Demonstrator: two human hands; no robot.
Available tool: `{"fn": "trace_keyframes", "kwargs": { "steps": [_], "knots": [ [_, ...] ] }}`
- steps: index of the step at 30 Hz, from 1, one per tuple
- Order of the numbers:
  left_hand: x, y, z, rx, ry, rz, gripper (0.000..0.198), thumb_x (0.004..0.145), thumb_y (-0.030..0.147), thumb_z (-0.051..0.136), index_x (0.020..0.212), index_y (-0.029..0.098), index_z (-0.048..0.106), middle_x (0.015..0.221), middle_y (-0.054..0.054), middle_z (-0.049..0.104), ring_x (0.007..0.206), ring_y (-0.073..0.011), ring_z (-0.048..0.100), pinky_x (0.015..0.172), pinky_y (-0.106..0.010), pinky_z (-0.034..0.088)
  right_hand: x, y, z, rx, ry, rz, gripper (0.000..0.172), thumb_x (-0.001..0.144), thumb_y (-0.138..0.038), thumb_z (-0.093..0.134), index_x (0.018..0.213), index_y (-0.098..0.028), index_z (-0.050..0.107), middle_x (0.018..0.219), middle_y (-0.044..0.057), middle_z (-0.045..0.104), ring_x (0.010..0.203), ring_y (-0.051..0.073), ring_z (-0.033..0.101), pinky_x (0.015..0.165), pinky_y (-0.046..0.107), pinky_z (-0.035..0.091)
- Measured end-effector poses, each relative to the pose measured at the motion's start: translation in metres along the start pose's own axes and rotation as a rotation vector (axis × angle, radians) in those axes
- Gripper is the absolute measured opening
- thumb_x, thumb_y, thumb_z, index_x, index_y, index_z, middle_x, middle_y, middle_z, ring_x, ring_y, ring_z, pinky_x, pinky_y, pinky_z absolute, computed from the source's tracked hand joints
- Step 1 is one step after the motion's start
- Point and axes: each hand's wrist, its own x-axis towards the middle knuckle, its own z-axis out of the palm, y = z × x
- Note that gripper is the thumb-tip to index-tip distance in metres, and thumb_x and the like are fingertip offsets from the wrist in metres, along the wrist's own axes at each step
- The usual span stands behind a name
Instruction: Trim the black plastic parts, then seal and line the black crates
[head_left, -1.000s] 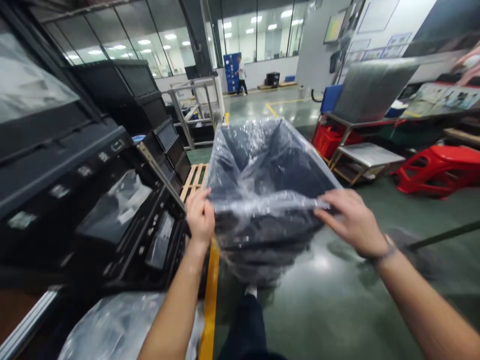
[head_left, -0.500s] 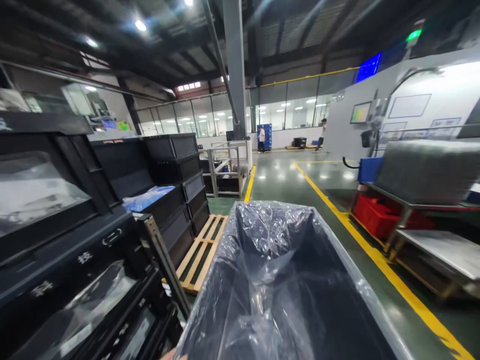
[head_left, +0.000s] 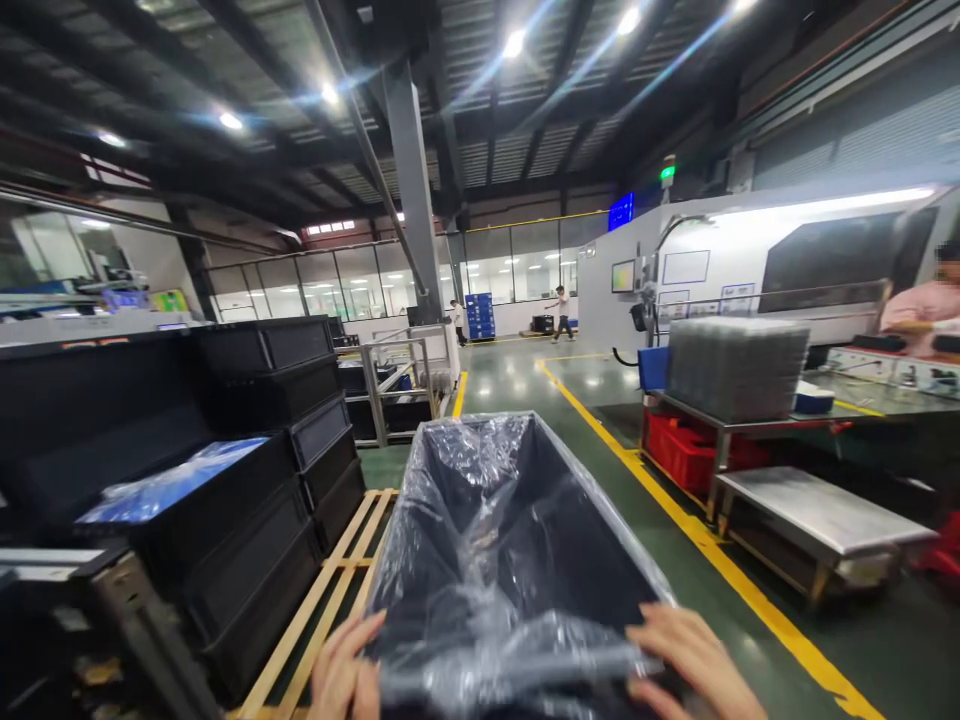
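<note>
A long dark bin (head_left: 592,540) lined with clear plastic film (head_left: 480,455) fills the lower middle of the head view. On the bin's near left corner, my left hand (head_left: 346,660) grips the rim, its fingers bent over the edge and film. At the near right corner my right hand (head_left: 686,655) holds the rim in the same way, thumb and fingers around it. Between the two hands the film bunches up along the near edge. The inside of the bin shows only film.
Stacked black crates (head_left: 262,500) stand on a wooden pallet (head_left: 330,590) at left. A metal cart (head_left: 832,505), a table with stacked trays (head_left: 739,370) and a seated person (head_left: 926,310) are at right. Yellow lines (head_left: 675,515) mark the floor; two people walk far ahead.
The view has tilted up and turned right, and the near crates at left have slid mostly out of sight. Both hands now show on the bin's near corners; before, only a fingertip showed.
</note>
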Motion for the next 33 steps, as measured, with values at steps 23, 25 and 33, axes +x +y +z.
{"fn": "trace_keyframes", "kwargs": {
  "steps": [23,25,33],
  "knots": [
    [0.101,-0.06,0.352,-0.049,-0.2,0.051,0.024,0.088,0.007,0.04,0.072,0.017,0.054,0.088,-0.008,0.068,0.107,-0.0241,0.061,0.089,-0.045,0.049,0.198,0.305,0.167,0.123,-0.12,0.209,0.033,0.09,-0.049,0.056,0.107,-0.021,0.061,0.103,0.009,0.064,0.105,0.027,0.057,0.099,0.052,0.044],
    [0.103,-0.055,0.344,-0.037,-0.182,-0.008,0.025,0.087,0.009,0.044,0.065,0.017,0.053,0.087,-0.006,0.069,0.105,-0.0245,0.063,0.088,-0.044,0.049,0.197,0.293,0.162,0.137,-0.113,0.191,0.029,0.09,-0.039,0.059,0.113,-0.021,0.058,0.106,0.009,0.062,0.103,0.026,0.057,0.1,0.053,0.044],
    [0.108,-0.038,0.349,0.093,-0.052,-0.118,0.027,0.085,0.015,0.049,0.059,0.018,0.057,0.083,-0.005,0.07,0.097,-0.0256,0.066,0.085,-0.043,0.051,0.191,0.299,0.18,0.23,-0.036,0.08,0.026,0.091,-0.031,0.059,0.113,-0.018,0.057,0.104,0.011,0.06,0.119,0.035,0.045,0.087,0.05,0.048]
  ]
}}
